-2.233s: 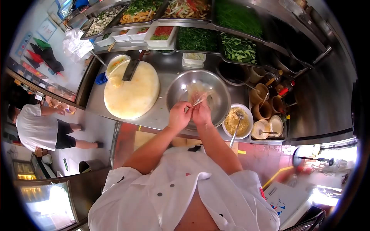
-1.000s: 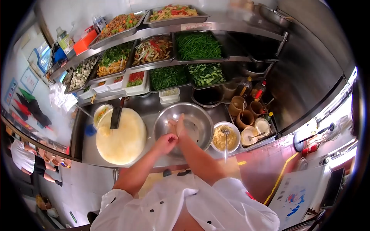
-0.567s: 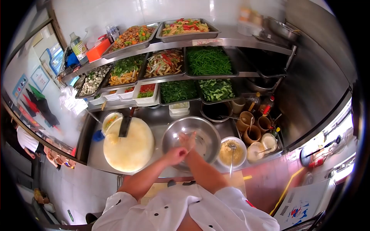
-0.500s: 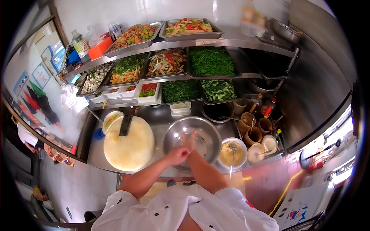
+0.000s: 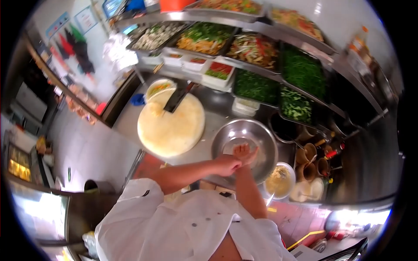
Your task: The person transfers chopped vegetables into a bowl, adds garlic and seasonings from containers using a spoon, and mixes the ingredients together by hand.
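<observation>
My left hand (image 5: 227, 165) is closed around the wrist of my right hand, at the near rim of a big steel bowl (image 5: 265, 139). Over the bowl, my right hand (image 5: 246, 154) is held open with its fingers apart and nothing in it. A little clear liquid seems to lie in the bowl. Left of it is a round pale chopping block (image 5: 172, 130) with a dark cleaver (image 5: 176, 99) lying on its far part. To the right of the bowl stands a white bowl of pale yellowish food (image 5: 281, 180) with a spoon in it.
Steel shelves behind hold trays of greens (image 5: 305, 71), cut vegetables (image 5: 254, 50) and white cubes (image 5: 159, 37). Brown pots (image 5: 307, 171) and a red-capped bottle (image 5: 334, 153) stand at the right. A white tub (image 5: 161, 87) sits behind the block.
The view has turned and shifted, so the counter appears tilted and the bowl further right. My left hand still grips my right wrist; my right hand's fingers now show spread.
</observation>
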### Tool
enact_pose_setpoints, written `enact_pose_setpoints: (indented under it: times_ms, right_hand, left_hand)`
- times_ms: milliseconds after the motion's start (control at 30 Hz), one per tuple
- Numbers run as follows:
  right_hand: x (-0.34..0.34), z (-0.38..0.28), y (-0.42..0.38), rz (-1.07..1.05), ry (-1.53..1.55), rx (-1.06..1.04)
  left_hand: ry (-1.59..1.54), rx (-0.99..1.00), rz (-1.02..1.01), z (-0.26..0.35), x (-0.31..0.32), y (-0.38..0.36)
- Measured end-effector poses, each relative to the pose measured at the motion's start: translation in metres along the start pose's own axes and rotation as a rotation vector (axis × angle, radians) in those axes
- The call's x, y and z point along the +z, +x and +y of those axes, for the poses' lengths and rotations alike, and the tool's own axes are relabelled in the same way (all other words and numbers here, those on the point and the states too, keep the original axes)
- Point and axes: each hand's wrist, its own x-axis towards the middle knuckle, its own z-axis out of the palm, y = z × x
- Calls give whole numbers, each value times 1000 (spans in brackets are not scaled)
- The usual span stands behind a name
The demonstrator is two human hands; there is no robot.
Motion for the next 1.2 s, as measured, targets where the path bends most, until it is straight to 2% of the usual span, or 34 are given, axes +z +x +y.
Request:
enact_pose_setpoints:
  times_ms: [67,133,167,233,267,300,333,367,400,433,467,500,533,600,667,767,867,900,1000,1100,1133,1200]
  right_hand:
    - [49,-6,-62,-265,-162,52]
    - [82,-5,-88,-133,-51,114]
    - [91,-3,-96,-65,5,139]
    - [96,-10,-99,-51,42,57]
    - [96,-16,-94,-50,63,13]
    - [90,-25,-90,-168,34,30]
    - [80,-37,-89,-284,5,47]
    - [73,-40,-90,-398,-23,62]
    - [79,-34,-98,-321,-38,14]
    - [97,-28,-116,-247,-55,-36]
    - [108,-23,-128,-171,-70,-88]
    - [106,-22,-134,-200,-74,-95]
    - [102,-21,-136,-202,-97,-96]
    - [94,-18,-143,-200,-143,-99]
    - [96,-5,-150,-166,-170,-108]
    - [103,6,-155,-106,-194,-105]
    - [110,11,-164,-102,-226,-111]
    - [114,13,-164,-121,-237,-113]
    - [123,19,-170,-97,-294,-126]
    - [112,24,-160,-37,-416,-94]
    - [118,35,-160,-44,-742,-213]
    - [141,61,-162,-6,-1074,-268]
  left_hand:
    - [-38,32,83,-13,14,-7]
    - [-99,77,235,-25,32,-19]
    - [-135,38,246,-33,31,-29]
    - [-203,-32,264,-57,19,-56]
    - [-181,-41,426,-93,24,-68]
    - [-158,-51,584,-130,27,-86]
    - [-266,-351,444,-145,-10,-109]
    - [-342,-651,584,-156,-41,-124]
    - [-82,-642,730,-231,-37,-144]
    - [-105,-852,810,-270,-63,-163]
    - [47,-907,902,-315,-83,-183]
    - [184,-1040,905,-366,-102,-197]
    - [89,-1146,904,-379,-137,-206]
    - [210,-1238,776,-470,-161,-223]
    - [-140,-1355,839,-487,-191,-220]
    - [-164,-1384,981,-503,-201,-207]
    - [-298,-1318,923,-476,-217,-196]
    - [-325,-1238,1013,-469,-217,-193]
    - [-292,-904,1072,-421,-225,-189]
    - [-73,-549,1101,-338,-231,-183]
    - [-26,-508,1097,-313,-231,-179]
    - [64,-422,1087,-266,-224,-169]
